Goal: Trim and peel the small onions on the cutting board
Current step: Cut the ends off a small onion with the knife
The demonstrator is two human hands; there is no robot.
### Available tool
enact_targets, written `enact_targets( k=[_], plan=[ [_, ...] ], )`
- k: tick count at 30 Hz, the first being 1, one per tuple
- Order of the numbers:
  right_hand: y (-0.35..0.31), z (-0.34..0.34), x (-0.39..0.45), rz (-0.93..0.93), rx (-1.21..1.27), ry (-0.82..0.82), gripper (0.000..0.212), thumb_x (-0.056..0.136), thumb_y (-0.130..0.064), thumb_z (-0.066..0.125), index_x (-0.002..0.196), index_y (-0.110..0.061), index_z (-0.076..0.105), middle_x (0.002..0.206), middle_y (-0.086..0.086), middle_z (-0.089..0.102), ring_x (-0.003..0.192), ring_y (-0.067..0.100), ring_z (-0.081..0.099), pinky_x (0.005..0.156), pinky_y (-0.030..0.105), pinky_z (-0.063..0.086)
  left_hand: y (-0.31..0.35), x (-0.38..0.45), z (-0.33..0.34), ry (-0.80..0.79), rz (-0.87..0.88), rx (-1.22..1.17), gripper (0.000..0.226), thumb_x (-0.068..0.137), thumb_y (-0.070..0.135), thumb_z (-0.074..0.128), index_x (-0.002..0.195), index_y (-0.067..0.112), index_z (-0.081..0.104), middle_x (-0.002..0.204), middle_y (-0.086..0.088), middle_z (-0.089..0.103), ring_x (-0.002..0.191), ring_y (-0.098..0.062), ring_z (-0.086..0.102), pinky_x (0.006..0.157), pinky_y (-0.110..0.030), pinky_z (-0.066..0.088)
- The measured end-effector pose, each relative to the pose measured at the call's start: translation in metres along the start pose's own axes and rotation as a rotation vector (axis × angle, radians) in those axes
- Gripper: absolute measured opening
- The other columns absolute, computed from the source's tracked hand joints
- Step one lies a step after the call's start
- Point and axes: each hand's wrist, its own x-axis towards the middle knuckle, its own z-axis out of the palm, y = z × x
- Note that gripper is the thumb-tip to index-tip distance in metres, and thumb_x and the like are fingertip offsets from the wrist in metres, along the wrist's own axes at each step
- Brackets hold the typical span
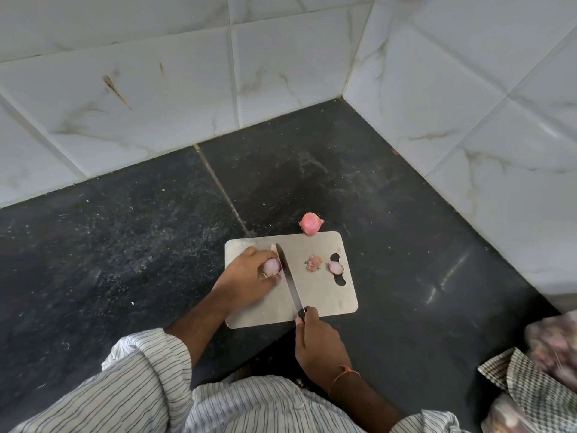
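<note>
Left hand [246, 281] half hides onion [271, 266], right hand [318, 339] covers knife [288, 278] handle

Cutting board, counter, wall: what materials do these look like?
Cutting board: likely stainless steel, brushed matte grey, thin, rounded corners, a cut-out handle slot. Counter: dark polished stone, probably granite, with fine pale speckles, a seam and glossy reflections. Wall: glossy white ceramic tiles with printed marble-like veins and visible grout lines; real marble can't be ruled out.
</note>
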Motion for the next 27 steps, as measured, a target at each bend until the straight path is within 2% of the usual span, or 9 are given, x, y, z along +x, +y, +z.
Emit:
enact_targets(
  k=[5,8,12,17,22,27],
  plan=[
    [-0.004,-0.002,-0.001,0.027,0.021,0.024,0.019,0.113,-0.038,0.037,0.118,-0.023,0.047,0.077,-0.011,0.056,0.064,0.005,0.054,0.051,0.019,0.036,-0.001,-0.004,0.005,0.085,-0.017,-0.123,0.046,0.092,0.046,0.078,0.136,0.042,0.065,0.129,0.021,0.062,0.105,-0.003,0.063,0.092,-0.021,0.053],
    [-0.008,-0.003,-0.002,0.044,0.027,0.036,0.019,0.113,-0.038,0.037,0.118,-0.024,0.048,0.081,-0.010,0.060,0.065,0.008,0.055,0.056,0.020,0.038,-0.005,-0.007,0.005,0.114,-0.057,-0.206,0.051,0.090,0.047,0.082,0.139,0.042,0.067,0.128,0.027,0.061,0.104,-0.002,0.064,0.091,-0.017,0.053],
    [-0.015,-0.003,-0.005,0.055,0.037,0.038,0.016,0.113,-0.039,0.037,0.111,-0.026,0.046,0.082,-0.009,0.061,0.067,0.009,0.059,0.053,0.020,0.041,-0.011,-0.008,0.005,0.111,-0.060,-0.222,0.057,0.089,0.048,0.084,0.143,0.043,0.066,0.131,0.028,0.058,0.113,-0.004,0.064,0.101,-0.023,0.054],
    [-0.021,-0.003,-0.008,0.055,0.039,0.025,0.016,0.113,-0.041,0.036,0.108,-0.028,0.044,0.080,-0.010,0.060,0.067,0.009,0.060,0.052,0.019,0.038,-0.012,-0.012,0.006,0.105,-0.006,-0.253,0.053,0.093,0.048,0.080,0.144,0.040,0.067,0.127,0.028,0.060,0.109,-0.004,0.065,0.097,-0.030,0.060],
    [-0.025,-0.001,-0.010,0.054,0.013,0.014,0.015,0.113,-0.041,0.037,0.110,-0.028,0.043,0.079,-0.009,0.062,0.064,0.010,0.060,0.054,0.020,0.041,-0.011,-0.014,0.003,0.115,0.035,-0.212,0.049,0.097,0.045,0.077,0.144,0.035,0.067,0.125,0.030,0.061,0.113,0.003,0.061,0.099,-0.020,0.055],
    [-0.027,-0.003,-0.013,0.058,-0.010,0.013,0.015,0.113,-0.041,0.036,0.109,-0.028,0.042,0.079,-0.009,0.062,0.065,0.010,0.061,0.054,0.021,0.042,-0.011,-0.017,0.003,0.129,0.022,-0.260,0.051,0.094,0.040,0.081,0.143,0.032,0.069,0.125,0.026,0.066,0.110,0.001,0.064,0.098,-0.015,0.052]
  ],
)
